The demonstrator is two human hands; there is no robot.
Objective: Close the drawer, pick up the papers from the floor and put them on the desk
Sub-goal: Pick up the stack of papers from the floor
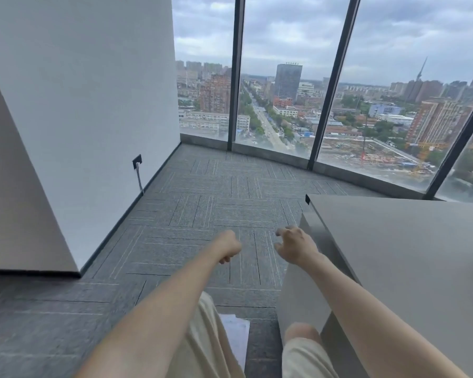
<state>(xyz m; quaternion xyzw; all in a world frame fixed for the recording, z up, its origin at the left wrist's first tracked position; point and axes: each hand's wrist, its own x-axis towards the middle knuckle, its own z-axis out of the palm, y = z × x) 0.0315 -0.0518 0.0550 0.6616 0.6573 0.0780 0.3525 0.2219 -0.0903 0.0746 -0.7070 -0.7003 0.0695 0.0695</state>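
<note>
Corner office, grey carpet [197,192], full-height window [290,77] over a city. Left hand [228,248]: loose fist, empty, held over the floor. Right hand [294,245]: fingers spread and curled, empty, just beside the desk [410,241] edge. Drawer: none visibly open; desk side looks flush. Papers [236,336]: one pale sheet on the floor between the knees, not yet lifted. Judged: pickup and placing remain; desk top bare.
</note>
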